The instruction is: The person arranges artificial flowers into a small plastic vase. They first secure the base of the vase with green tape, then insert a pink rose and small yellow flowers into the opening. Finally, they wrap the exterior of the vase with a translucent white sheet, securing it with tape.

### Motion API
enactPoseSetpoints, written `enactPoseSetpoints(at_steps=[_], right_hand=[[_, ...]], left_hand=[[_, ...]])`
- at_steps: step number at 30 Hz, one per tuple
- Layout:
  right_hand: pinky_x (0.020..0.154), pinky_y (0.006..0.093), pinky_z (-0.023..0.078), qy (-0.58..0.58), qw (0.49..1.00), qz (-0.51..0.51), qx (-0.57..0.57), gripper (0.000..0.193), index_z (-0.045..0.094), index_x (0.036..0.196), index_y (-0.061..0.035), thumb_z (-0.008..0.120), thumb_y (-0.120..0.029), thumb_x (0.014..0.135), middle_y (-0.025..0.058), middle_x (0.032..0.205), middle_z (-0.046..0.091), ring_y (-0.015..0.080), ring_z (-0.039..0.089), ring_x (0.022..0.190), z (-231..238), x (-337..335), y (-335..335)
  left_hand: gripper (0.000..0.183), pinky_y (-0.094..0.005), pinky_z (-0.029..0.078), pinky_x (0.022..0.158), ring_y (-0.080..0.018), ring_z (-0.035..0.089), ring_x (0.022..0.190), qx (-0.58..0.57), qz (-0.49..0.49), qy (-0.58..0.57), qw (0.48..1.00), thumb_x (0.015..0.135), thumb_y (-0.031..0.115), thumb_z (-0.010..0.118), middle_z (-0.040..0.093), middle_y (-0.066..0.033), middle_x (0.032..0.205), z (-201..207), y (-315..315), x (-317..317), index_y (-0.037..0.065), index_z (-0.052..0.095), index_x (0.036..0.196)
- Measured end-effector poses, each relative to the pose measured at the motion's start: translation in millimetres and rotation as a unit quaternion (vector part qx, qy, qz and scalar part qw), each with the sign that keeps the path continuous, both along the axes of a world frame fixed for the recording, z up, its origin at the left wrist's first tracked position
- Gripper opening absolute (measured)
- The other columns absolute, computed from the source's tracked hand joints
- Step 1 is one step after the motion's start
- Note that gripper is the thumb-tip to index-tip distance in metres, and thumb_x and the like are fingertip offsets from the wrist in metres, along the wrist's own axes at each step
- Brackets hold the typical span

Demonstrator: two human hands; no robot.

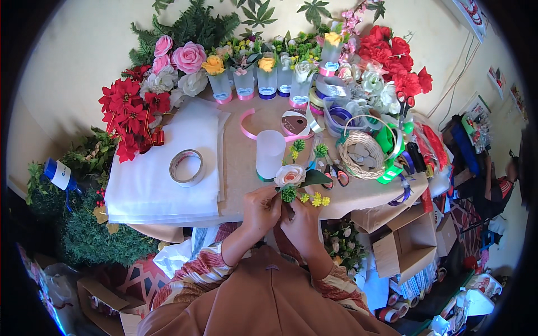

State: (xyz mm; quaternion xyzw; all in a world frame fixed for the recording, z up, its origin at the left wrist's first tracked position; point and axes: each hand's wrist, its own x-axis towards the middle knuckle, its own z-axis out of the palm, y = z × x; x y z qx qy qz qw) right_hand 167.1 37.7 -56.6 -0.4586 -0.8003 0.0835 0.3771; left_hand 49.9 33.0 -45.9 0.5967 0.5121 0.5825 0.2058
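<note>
At the table's front edge, my left hand (261,208) and my right hand (301,225) are close together, fingers closed around the base of a small artificial flower bunch. The bunch has a pale pink rose (290,175), a dark green leaf (316,178), green berry-like sprigs (288,194) and tiny yellow blossoms (318,200). My fingers hide the stems. Just behind the bunch stands a frosted white cylinder vase (270,154) with a green band at its base. A pair of scissors (338,175) lies to the right of the bunch.
A roll of tape (186,168) rests on white sheets (134,190) at left. Pink ribbon (246,126) curls behind the vase. A wicker basket (350,162) stands at right. Frosted vases with flowers (267,81) line the back, between red flowers (124,101). An open cardboard box (412,243) sits below right.
</note>
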Motion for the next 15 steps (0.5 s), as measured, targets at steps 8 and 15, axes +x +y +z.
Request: enactPoseSetpoints(at_steps=[8, 15], right_hand=[[0.093, 0.0486, 0.025, 0.048, 0.995, -0.013, -0.084, 0.027, 0.06, 0.095, -0.0042, 0.063, -0.01, 0.07, 0.0113, 0.101, 0.059, 0.0319, 0.045, 0.111, -10.3, -1.9, -6.0], [0.094, 0.0495, 0.025, 0.039, 0.995, -0.005, -0.097, 0.028, 0.061, 0.097, -0.0026, 0.063, -0.01, 0.07, 0.0132, 0.103, 0.059, 0.0327, 0.045, 0.113, -12.6, -0.4, -5.4]], left_hand=[[0.008, -0.0328, 0.04, 0.044, -0.0248, 0.052, 0.045, 0.037, 0.021, 0.026, 0.999, 0.07, -0.005, 0.057, 0.051, -0.0128, 0.056, -5.5, 1.7, 0.0, -0.002, 0.055, 0.064], [0.008, -0.0325, 0.039, 0.044, -0.0252, 0.052, 0.046, 0.029, 0.023, 0.009, 0.999, 0.071, -0.004, 0.057, 0.051, -0.0126, 0.055, -0.7, 0.1, 1.4, -0.001, 0.055, 0.063]])
